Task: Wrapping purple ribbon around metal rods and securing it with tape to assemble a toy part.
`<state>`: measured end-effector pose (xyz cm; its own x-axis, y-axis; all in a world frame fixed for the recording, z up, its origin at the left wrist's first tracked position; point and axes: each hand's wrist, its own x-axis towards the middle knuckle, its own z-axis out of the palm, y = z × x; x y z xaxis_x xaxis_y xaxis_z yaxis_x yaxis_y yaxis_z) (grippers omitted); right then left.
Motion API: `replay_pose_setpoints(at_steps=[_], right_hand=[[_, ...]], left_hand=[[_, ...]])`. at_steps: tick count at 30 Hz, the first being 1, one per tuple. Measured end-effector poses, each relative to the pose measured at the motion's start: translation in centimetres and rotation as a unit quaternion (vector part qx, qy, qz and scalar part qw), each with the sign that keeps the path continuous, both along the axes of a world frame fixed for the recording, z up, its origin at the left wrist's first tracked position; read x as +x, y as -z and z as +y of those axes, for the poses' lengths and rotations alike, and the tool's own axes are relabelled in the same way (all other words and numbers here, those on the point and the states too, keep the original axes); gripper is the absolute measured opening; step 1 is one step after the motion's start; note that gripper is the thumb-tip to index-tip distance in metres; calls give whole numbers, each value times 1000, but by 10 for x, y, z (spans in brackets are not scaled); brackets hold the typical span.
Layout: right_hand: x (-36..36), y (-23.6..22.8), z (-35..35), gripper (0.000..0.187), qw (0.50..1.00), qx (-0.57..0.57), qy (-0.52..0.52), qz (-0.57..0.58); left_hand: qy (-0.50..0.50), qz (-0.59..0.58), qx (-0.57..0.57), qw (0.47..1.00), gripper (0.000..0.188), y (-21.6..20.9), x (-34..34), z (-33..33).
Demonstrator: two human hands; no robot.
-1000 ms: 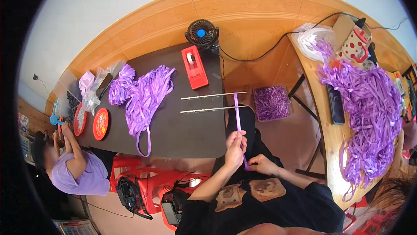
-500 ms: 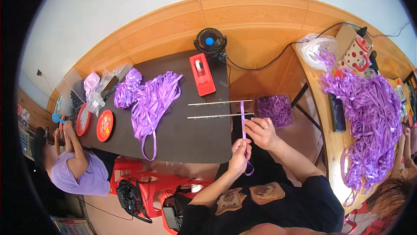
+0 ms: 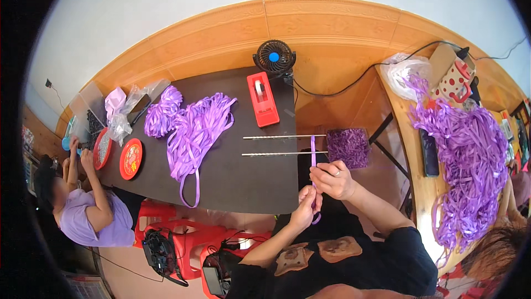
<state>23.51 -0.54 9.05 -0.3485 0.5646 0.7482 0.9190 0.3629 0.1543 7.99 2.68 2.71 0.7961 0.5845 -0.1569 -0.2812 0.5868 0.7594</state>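
A narrow purple ribbon is looped over two parallel thin metal rods that jut out past the table's right edge. Just below the rods, my right hand pinches the ribbon with thumb and fingers. My left hand is closed on the same ribbon lower down, touching or nearly touching the right one. The ribbon's loose end curls out beneath my left hand. On the dark table, a large bundle of purple ribbon lies left of the rods, with a smaller bundle beside it.
A red tape dispenser and a black fan stand behind the rods. A box of purple pieces sits beyond my right hand. At right, a wooden table bears heaped ribbon and a phone. Another person works at left.
Both hands have come closer together on the ribbon, the left sliding up toward the right. The whole view has shifted slightly. The person at left has moved their hands.
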Motion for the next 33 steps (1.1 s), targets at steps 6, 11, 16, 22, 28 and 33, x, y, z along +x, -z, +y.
replay_pose_setpoints(at_steps=[6, 11, 16, 22, 28, 33], right_hand=[[-4, -16, 0, 26, 994, -11, -22, 109], [-3, -36, 4, 22, 974, -28, -43, 222], [18, -57, 30, 18, 930, -64, -63, 355], [56, -62, 81, 10, 772, -160, -88, 609], [84, -28, 117, 5, 574, -198, -132, 783], [88, -2, 128, 6, 488, -216, -97, 840]], left_hand=[[19, -48, -24, 998, 33, 20, -5, 0], [-7, 0, 1, 1000, 34, 28, 6, 6], [-8, 38, -8, 999, 33, 30, 27, 12], [-105, 83, 31, 990, 26, 15, 55, 33], [-140, 79, 43, 986, 28, 12, 74, 50], [-171, 45, 36, 983, 24, 12, 84, 58]])
